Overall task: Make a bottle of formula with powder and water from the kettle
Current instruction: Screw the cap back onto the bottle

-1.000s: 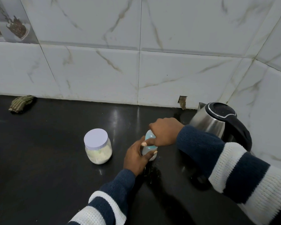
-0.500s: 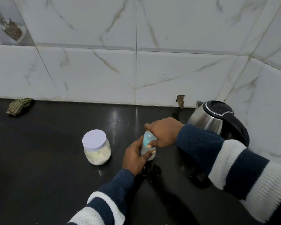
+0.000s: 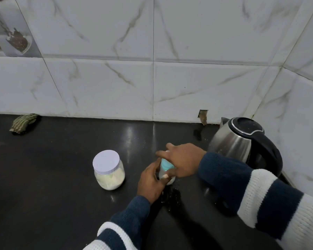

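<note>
A small clear baby bottle point(image 3: 164, 173) with a teal collar stands upright on the black counter point(image 3: 52, 195). My left hand point(image 3: 150, 181) wraps its lower body. My right hand point(image 3: 182, 162) covers and grips its top from above, hiding the cap. To the left, apart from my hands, stands a clear jar of pale formula powder point(image 3: 108, 170) with a white lid on. A steel kettle point(image 3: 240, 143) with a black lid and handle stands at the right, lid down, just behind my right wrist.
White marble tiled walls meet in a corner behind the kettle. A striped greenish cloth point(image 3: 23, 122) lies at the back left against the wall. Small water drops or crumbs spot the counter near the bottle's base.
My right hand has turned on the bottle top, its fingers now spread further to the left. The bottle and left hand stay in place. The view has shifted slightly.
</note>
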The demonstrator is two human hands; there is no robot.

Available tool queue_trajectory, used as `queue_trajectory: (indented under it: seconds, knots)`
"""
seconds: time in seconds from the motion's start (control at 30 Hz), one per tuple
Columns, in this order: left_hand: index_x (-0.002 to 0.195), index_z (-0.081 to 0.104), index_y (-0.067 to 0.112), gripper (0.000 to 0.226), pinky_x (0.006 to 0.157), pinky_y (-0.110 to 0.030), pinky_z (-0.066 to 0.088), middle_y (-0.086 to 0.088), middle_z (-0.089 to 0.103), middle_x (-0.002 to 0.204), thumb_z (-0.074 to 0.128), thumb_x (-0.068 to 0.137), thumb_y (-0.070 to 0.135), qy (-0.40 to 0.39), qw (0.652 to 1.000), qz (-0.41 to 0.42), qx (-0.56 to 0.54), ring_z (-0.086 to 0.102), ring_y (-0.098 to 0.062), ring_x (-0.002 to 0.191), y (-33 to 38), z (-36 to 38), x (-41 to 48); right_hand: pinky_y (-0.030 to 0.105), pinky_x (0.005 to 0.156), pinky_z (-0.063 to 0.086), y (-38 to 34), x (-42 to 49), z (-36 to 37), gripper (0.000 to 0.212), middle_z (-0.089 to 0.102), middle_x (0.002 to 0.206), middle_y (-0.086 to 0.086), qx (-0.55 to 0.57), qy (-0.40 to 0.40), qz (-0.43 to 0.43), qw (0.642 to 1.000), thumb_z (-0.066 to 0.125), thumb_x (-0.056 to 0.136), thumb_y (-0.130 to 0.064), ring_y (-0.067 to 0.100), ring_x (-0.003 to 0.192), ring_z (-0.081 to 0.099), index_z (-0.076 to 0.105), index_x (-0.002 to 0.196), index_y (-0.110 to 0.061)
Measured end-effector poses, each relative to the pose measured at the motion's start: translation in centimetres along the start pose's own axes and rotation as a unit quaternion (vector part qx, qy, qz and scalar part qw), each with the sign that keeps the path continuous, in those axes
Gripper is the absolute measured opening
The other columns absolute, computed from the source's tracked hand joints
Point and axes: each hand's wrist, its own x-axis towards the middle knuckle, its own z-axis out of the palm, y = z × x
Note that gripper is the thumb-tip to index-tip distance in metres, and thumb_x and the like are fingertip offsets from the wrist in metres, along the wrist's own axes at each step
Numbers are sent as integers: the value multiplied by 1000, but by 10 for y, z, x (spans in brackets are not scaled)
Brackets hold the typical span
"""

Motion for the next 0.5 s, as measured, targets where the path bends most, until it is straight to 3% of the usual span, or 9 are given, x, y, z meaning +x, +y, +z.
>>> queue_trajectory:
  seconds: [0.1, 0.17, 0.27, 0.33, 0.4, 0.5]
  knots:
    - [120, 58, 34, 47, 88, -30, 52, 14, 63, 112, 75, 76, 40, 3, 1000, -1, 4, 60, -4, 103, -3, 1, 0, 35, 61, 44, 3, -1, -4, 46, 51, 117, 11, -24, 14, -26, 999, 50, 93, -49, 30, 79, 63, 39, 131, -24]
    - [127, 57, 29, 55, 90, -28, 51, 13, 64, 116, 76, 76, 38, 5, 1000, 0, -2, 59, -3, 106, -4, 2, 0, 35, 59, 45, -1, -1, 0, 48, 59, 104, 11, -41, 48, -3, 998, 45, 94, -56, 26, 70, 60, 41, 124, -19]
    - [126, 59, 23, 55, 92, -31, 52, 10, 64, 118, 78, 75, 30, 10, 1000, -20, -4, 59, -7, 109, -4, 3, 1, 35, 63, 50, -14, 3, 9, 58, 64, 85, 6, -19, 87, 99, 991, 35, 92, -66, 22, 67, 57, 47, 114, -14]
    - [124, 60, 24, 51, 90, -32, 53, 9, 65, 117, 77, 76, 28, 13, 1000, -18, 6, 61, -8, 106, -4, 2, 1, 35, 66, 48, -18, 5, 8, 67, 65, 89, 6, 10, 76, 135, 988, 34, 88, -73, 23, 74, 61, 47, 116, -14]
    - [125, 58, 33, 50, 86, -24, 53, 14, 66, 113, 74, 78, 31, 3, 1000, 2, 6, 61, 0, 102, -2, 0, 0, 36, 71, 46, -11, 3, 2, 76, 62, 103, 7, 25, 37, 101, 994, 37, 83, -77, 26, 84, 63, 40, 130, -17]
    - [126, 58, 34, 50, 82, -15, 50, 14, 66, 110, 75, 78, 37, 6, 1000, 11, 0, 60, 5, 100, 1, 0, -1, 36, 75, 45, 8, -7, -7, 66, 56, 120, 8, 13, -17, 13, 1000, 49, 89, -58, 29, 97, 63, 26, 144, -31]
